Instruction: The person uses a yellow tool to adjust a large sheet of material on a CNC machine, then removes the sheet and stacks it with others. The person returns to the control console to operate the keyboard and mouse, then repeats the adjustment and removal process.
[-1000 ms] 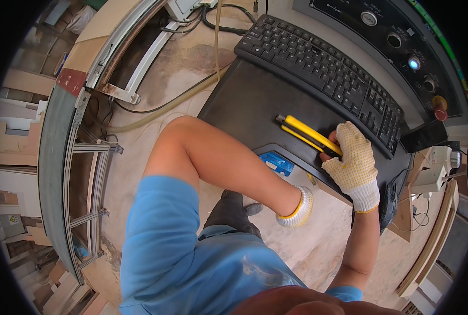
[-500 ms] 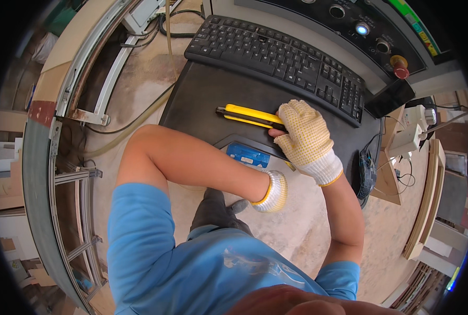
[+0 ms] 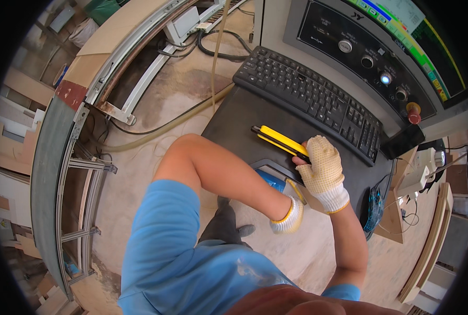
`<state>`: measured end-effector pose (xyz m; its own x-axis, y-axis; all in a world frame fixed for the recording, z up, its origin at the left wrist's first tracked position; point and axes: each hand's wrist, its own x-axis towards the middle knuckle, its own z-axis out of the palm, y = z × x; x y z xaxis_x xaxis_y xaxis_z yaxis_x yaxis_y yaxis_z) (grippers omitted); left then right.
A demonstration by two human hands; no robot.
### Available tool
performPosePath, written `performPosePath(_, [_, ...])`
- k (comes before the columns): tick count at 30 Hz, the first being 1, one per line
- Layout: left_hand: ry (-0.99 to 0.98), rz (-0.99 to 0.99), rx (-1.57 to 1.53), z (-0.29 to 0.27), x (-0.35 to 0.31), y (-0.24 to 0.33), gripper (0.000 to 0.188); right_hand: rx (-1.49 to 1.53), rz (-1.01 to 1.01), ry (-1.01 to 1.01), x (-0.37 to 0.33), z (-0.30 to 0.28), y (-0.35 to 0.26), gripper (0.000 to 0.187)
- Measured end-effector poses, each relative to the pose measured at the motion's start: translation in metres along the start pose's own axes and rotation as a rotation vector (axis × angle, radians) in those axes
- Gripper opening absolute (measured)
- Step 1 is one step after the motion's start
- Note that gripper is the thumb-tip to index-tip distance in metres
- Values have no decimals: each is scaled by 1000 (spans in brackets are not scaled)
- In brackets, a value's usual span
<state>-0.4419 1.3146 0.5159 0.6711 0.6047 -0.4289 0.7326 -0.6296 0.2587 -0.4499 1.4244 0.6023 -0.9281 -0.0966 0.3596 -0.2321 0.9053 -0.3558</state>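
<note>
My right hand [image 3: 323,170], in a cream knitted glove with yellow dots, is closed around a yellow and black utility knife [image 3: 280,139]. The knife points up and left above the black tray [image 3: 231,126], its far end showing dark. A bare fingertip shows at the handle. My left forearm crosses in front of me, and my left hand [image 3: 289,216] hangs off the tray's near edge, below my right hand. Little but its white glove cuff shows; its fingers are hidden.
A black keyboard [image 3: 310,100] lies along the tray's back, below a control panel [image 3: 368,58] with a red stop button [image 3: 413,113]. A dark mouse [image 3: 373,210] is at the right. Metal framing [image 3: 81,205] stands left, and hoses [image 3: 155,137] run over the floor.
The view has shifted, so the tray and keyboard sit lower and further right. My right hand still grips the utility knife, now tilted more steeply. My left hand remains near the tray's front edge.
</note>
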Motion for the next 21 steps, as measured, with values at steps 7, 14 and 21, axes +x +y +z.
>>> performPosePath(7, [66, 15, 10, 4, 2, -4, 21, -85, 4, -70, 2, -2, -4, 31])
performPosePath(14, [16, 15, -26, 0, -1, -2, 24, -11, 14, -99, -2, -11, -3, 34])
performPosePath(21, [-15, 35, -61, -5, -4, -4, 26, -34, -26, -64, -5, -12, -1, 32])
